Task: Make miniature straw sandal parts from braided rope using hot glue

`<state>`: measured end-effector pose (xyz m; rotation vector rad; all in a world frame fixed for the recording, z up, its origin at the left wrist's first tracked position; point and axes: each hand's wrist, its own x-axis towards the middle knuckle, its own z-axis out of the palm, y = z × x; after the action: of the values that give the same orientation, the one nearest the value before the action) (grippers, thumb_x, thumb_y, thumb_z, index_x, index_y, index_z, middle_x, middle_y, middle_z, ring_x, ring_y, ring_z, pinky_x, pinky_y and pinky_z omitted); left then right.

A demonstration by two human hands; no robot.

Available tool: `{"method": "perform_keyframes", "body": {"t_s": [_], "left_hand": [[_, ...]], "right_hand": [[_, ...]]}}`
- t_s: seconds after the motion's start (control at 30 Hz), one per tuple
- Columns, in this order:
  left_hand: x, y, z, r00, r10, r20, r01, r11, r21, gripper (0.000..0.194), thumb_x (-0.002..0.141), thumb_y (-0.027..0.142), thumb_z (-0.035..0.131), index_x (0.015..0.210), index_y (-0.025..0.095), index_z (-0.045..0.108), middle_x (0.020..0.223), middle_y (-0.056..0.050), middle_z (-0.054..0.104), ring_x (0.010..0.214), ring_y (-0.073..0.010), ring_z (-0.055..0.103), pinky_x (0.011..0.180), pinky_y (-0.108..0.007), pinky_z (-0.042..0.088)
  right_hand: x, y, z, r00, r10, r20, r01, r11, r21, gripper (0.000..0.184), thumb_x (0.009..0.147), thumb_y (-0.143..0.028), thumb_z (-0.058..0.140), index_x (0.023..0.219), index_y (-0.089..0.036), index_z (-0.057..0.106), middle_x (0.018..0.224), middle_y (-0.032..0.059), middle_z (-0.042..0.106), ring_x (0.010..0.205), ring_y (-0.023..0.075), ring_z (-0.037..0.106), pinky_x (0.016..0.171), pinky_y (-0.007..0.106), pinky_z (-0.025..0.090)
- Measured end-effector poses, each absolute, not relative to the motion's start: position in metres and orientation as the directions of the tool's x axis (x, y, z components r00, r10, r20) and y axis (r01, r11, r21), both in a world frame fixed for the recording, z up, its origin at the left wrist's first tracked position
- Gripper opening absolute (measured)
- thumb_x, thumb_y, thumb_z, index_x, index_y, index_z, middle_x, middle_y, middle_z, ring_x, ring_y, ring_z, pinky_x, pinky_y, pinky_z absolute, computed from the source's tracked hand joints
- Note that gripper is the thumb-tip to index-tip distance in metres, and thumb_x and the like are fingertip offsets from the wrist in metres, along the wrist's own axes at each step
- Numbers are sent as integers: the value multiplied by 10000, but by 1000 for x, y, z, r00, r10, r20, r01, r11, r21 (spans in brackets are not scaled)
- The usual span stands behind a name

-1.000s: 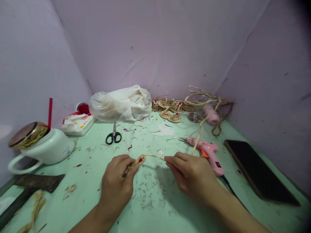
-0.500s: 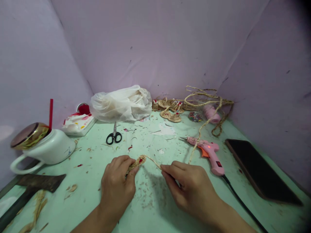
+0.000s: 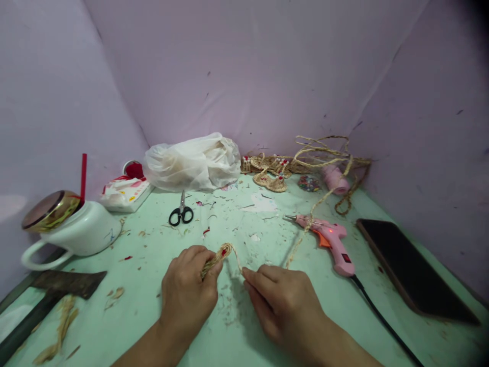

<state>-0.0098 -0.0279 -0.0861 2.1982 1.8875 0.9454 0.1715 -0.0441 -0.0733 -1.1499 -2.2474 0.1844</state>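
Observation:
Between the thumb and fingers of my left hand (image 3: 189, 293) is a small coiled straw-rope piece (image 3: 218, 259) with a red spot near its rounded tip. A straw rope (image 3: 237, 257) arches from that tip down to my right hand (image 3: 284, 300), where thumb and forefinger pinch it. Beyond my right hand the rope runs up past the pink glue gun (image 3: 331, 235) to a loose tangle (image 3: 323, 153) at the back. The glue gun lies on its side with a small light glowing. Finished-looking coiled pieces (image 3: 270, 181) with red and white pin heads lie at the back.
Small scissors (image 3: 182, 211) lie left of centre, before a white plastic bag (image 3: 194, 164). At left are a white mug (image 3: 86, 234) with a gold lid and a hatchet (image 3: 66, 285). A phone (image 3: 412, 270) and the glue gun's black cord (image 3: 382, 316) lie right. Scraps dot the table.
My right hand has moved left and slightly down toward my left hand, so the rope between them now bends more sharply. The view has shifted slightly.

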Motion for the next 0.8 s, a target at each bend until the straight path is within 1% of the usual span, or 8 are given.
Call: {"method": "perform_keyframes", "body": {"t_s": [0.07, 0.17, 0.3, 0.4, 0.53, 0.6, 0.7, 0.8], "left_hand": [[-8, -29, -85, 12, 942, 335, 865, -178, 470, 99, 786, 267, 533, 778, 214, 617, 849, -14, 621, 790, -197, 561, 702, -344, 427], [-4, -32, -83, -17, 957, 289, 872, -127, 472, 100, 777, 282, 537, 759, 227, 619, 843, 2, 621, 771, -188, 567, 685, -331, 429], [-1, -35, -83, -1, 964, 265, 871, -129, 475, 101, 774, 282, 534, 749, 230, 618, 834, 10, 617, 758, -174, 575, 666, -313, 434], [0, -36, -84, 19, 972, 235, 876, -130, 465, 95, 770, 254, 530, 759, 226, 619, 850, 2, 615, 788, -183, 575, 673, -318, 442], [-2, -35, -86, 88, 972, 216, 875, -179, 450, 158, 806, 229, 470, 800, 203, 625, 882, -36, 607, 830, -207, 554, 711, -355, 448], [-3, -35, -87, 142, 965, 222, 858, -232, 459, 210, 838, 234, 421, 818, 189, 625, 895, -56, 597, 839, -212, 541, 731, -374, 445], [-2, -36, -86, 198, 954, 226, 834, -285, 472, 275, 872, 244, 361, 803, 177, 618, 905, -74, 584, 836, -212, 529, 748, -390, 439], [0, -36, -85, 208, 950, 235, 831, -298, 470, 276, 871, 246, 371, 788, 181, 626, 889, -71, 584, 824, -208, 529, 742, -386, 440]], "right_hand": [[168, -46, -76, -466, 750, 471, 696, 639, -329, 276, 800, -128, 422, 948, -129, 655, 567, 22, 569, 480, 138, 495, 450, 272, 258], [163, -48, -78, -486, 736, 471, 697, 652, -300, 286, 767, -116, 447, 979, -116, 639, 584, 27, 588, 491, 141, 501, 451, 273, 257], [156, -48, -79, -537, 727, 428, 703, 666, -248, 290, 711, -94, 500, 966, -92, 636, 595, 32, 608, 495, 146, 510, 448, 278, 265], [153, -49, -81, -562, 724, 400, 715, 668, -205, 314, 676, -71, 522, 969, -80, 635, 602, 34, 616, 499, 150, 520, 444, 288, 263], [151, -50, -84, -546, 775, 317, 757, 619, -209, 402, 673, -90, 533, 1069, -96, 602, 688, 45, 640, 533, 160, 545, 437, 288, 261], [150, -51, -85, -540, 798, 268, 774, 596, -213, 407, 671, -92, 532, 1072, -108, 599, 726, 53, 645, 553, 162, 547, 443, 283, 274], [146, -54, -85, -517, 827, 221, 804, 558, -208, 443, 637, -69, 528, 1073, -100, 602, 752, 72, 645, 601, 180, 551, 469, 284, 318], [140, -60, -86, -465, 860, 210, 834, 505, -224, 487, 616, -82, 538, 1098, -83, 605, 803, 109, 641, 687, 224, 554, 550, 318, 393]]}}
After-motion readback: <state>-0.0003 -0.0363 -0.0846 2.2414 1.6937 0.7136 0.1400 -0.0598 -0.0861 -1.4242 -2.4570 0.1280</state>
